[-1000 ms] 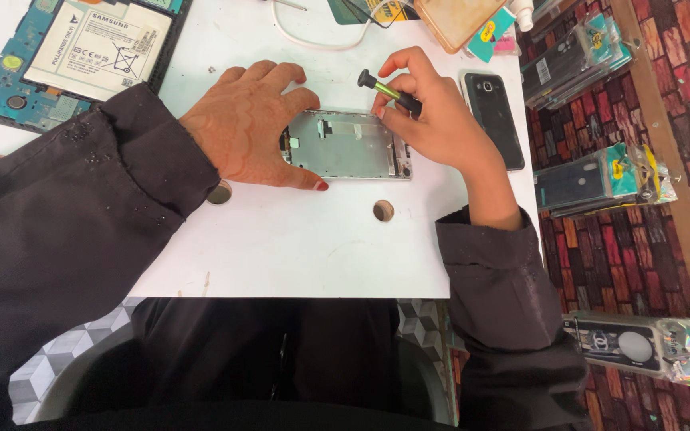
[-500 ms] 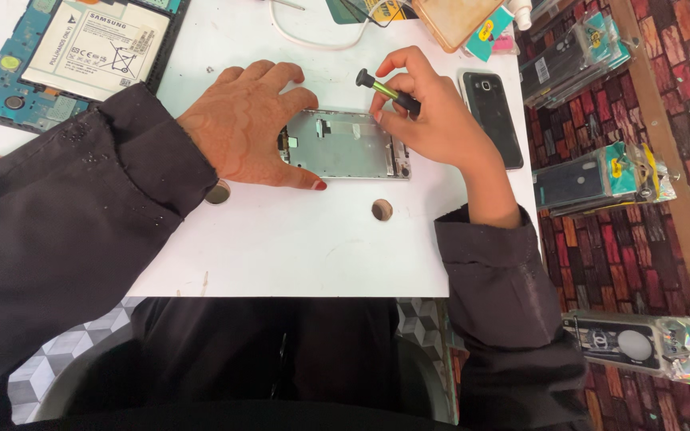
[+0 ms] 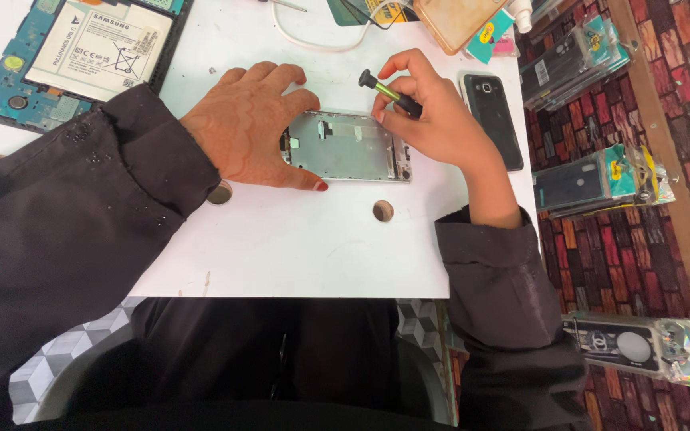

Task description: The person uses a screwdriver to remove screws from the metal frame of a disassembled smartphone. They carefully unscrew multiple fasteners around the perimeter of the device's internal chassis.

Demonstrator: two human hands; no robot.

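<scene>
The left hand (image 3: 253, 124) lay flat and open on the white desk (image 3: 297, 247), palm down, with the fingers spread a little. It did not grip anything. Its fingertips and thumb pressed on the left end of the silver phone frame (image 3: 349, 148), and the thumb, with a red nail, ran along the lower edge of the frame. The frame lay flat near the middle of the desk, with its inner metal side facing up.

The right hand (image 3: 433, 120) was closed around a small screwdriver (image 3: 389, 92) with a green shaft and a black cap. The thumb and the first fingers pinched the tool, and the other fingers were curled in. The screwdriver was tilted, with its cap up and to the left, and its lower end went down toward the right end of the frame; the tip itself was hidden behind the fingers. The side of this hand rested at the right edge of the frame.

Just beside the right hand, on its right, a black phone (image 3: 493, 120) lay on the desk. In the far left corner there was an opened tablet (image 3: 81, 60) with a white battery and a blue circuit board. A white cable (image 3: 313, 44) curved along the far edge of the desk. Both arms wore dark sleeves.
</scene>
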